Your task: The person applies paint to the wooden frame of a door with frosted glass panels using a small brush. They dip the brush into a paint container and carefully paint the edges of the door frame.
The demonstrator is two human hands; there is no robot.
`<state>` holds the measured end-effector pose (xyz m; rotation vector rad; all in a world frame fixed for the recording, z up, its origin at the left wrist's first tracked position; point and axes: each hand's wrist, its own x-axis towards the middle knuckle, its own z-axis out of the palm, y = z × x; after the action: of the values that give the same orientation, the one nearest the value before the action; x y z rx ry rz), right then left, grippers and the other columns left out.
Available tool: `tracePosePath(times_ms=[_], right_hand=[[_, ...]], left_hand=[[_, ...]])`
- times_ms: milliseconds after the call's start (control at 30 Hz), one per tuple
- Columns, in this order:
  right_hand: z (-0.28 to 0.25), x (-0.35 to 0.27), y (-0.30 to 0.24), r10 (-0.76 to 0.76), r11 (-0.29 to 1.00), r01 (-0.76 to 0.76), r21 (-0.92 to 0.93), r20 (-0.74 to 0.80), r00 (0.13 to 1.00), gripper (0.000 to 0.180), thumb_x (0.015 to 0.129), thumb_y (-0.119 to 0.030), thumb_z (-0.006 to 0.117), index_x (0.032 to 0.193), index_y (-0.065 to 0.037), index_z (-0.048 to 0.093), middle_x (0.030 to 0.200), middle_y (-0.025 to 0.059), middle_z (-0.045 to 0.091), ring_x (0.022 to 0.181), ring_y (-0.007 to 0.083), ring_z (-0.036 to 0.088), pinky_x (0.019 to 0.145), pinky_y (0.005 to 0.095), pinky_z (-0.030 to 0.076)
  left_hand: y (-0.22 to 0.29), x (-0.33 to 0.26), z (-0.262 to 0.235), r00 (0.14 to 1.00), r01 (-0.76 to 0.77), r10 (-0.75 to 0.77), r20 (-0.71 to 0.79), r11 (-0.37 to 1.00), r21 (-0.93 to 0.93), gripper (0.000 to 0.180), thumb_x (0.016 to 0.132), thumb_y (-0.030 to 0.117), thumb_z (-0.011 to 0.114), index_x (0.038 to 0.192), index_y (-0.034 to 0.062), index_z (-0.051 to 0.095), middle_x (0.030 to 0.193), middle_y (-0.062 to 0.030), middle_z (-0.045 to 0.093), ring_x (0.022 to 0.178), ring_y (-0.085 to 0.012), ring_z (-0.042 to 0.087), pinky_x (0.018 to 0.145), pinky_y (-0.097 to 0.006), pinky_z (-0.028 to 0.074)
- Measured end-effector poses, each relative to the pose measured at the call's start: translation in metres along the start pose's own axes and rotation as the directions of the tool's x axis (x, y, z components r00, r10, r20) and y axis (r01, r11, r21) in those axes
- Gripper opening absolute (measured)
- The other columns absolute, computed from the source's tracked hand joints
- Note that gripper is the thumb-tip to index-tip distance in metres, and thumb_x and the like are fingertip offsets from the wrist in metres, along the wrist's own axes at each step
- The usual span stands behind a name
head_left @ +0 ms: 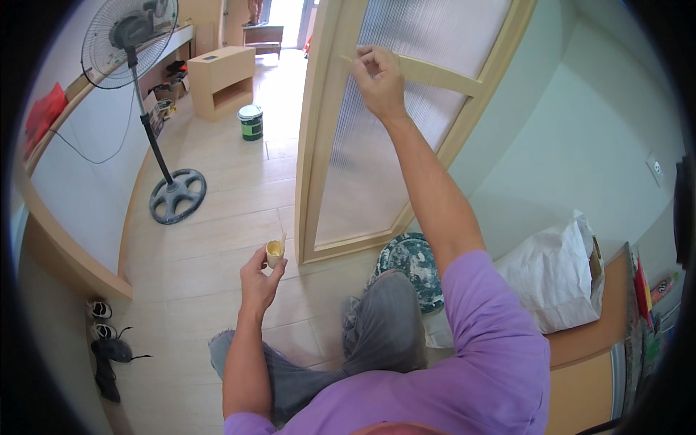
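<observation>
My left hand (259, 281) is closed round a small pale cup (275, 261) with yellowish paste inside. A thin stick (283, 238) stands up at the cup's rim. Higher up, my right hand (380, 80) is pinched against or just in front of the stile of a light wood door (313, 181). Something thin and pale pokes out left of its fingertips, too small to name. Ribbed translucent glass panels (384, 148) fill the door, and my right forearm passes in front of them.
A dusty standing fan (172, 192) and a lidded paint bucket (251, 123) stand on the left. Behind them is a wooden cabinet (221, 80). By my knee sits a paint-splashed dark bucket (413, 261); a white sack (558, 272) lies to the right. Shoes (105, 348) line the left wall.
</observation>
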<state>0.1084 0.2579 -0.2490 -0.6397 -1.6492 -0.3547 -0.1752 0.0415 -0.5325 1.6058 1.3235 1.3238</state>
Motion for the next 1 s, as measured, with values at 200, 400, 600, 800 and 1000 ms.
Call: tracePosePath(times_ms=[200,400,600,800,1000], right_hand=[[0.0067,-0.0024,-0.0008,0.07,0.993,-0.07,0.096,-0.007,0.997,0.012,0.085,-0.012,0.075,0.085,-0.003,0.067,0.11,0.0105,0.07,0.103,0.027,0.059,0.084,0.0385,0.055],[0.0053,-0.0011,0.0039,0.034,0.999,-0.034,0.009,-0.007,0.999,0.011,0.083,-0.011,0.076,0.083,-0.004,0.067,0.111,0.0112,0.069,0.107,0.0275,0.058,0.085,0.0375,0.056],[0.0041,-0.0032,0.0007,0.021,0.998,-0.022,0.05,0.011,1.0,0.011,0.081,-0.011,0.076,0.08,-0.005,0.067,0.113,0.0105,0.068,0.109,0.0283,0.057,0.087,0.0383,0.053],[0.0048,0.0006,0.004,-0.004,0.999,0.005,-0.036,0.018,1.0,0.013,0.081,-0.012,0.077,0.08,-0.004,0.066,0.115,0.0114,0.068,0.111,0.0303,0.058,0.092,0.0398,0.051],[0.0007,-0.0002,0.0028,0.054,0.997,-0.057,0.054,0.057,0.997,0.016,0.081,-0.014,0.078,0.079,-0.004,0.066,0.116,0.0114,0.067,0.113,0.0298,0.056,0.093,0.0412,0.051]], left_hand=[[-0.0003,-0.0054,-0.0068,1.0,-0.012,0.012,-0.025,1.0,-0.019,0.041,0.09,0.013,0.08,0.128,0.0018,0.07,0.105,-0.0116,0.077,0.093,-0.0204,0.068,0.091,-0.035,0.053],[0.0001,-0.005,-0.0096,1.0,-0.018,0.018,-0.019,1.0,-0.009,0.042,0.089,0.012,0.081,0.128,0.0012,0.07,0.107,-0.0123,0.078,0.095,-0.02,0.069,0.092,-0.035,0.054],[0.0006,-0.0081,-0.0102,1.0,-0.006,0.005,-0.027,1.0,-0.025,0.042,0.09,0.012,0.08,0.128,0.0007,0.07,0.108,-0.0125,0.078,0.096,-0.02,0.069,0.092,-0.035,0.054],[-0.0014,-0.0073,-0.0085,0.999,-0.022,0.021,-0.035,1.0,-0.023,0.041,0.09,0.012,0.08,0.127,-0.0001,0.07,0.107,-0.0123,0.077,0.095,-0.0201,0.069,0.093,-0.036,0.054],[0.0009,-0.0083,-0.0098,0.999,-0.018,0.018,-0.037,1.0,-0.012,0.04,0.09,0.013,0.079,0.127,0.0001,0.07,0.106,-0.0126,0.077,0.094,-0.0206,0.069,0.093,-0.037,0.053]])
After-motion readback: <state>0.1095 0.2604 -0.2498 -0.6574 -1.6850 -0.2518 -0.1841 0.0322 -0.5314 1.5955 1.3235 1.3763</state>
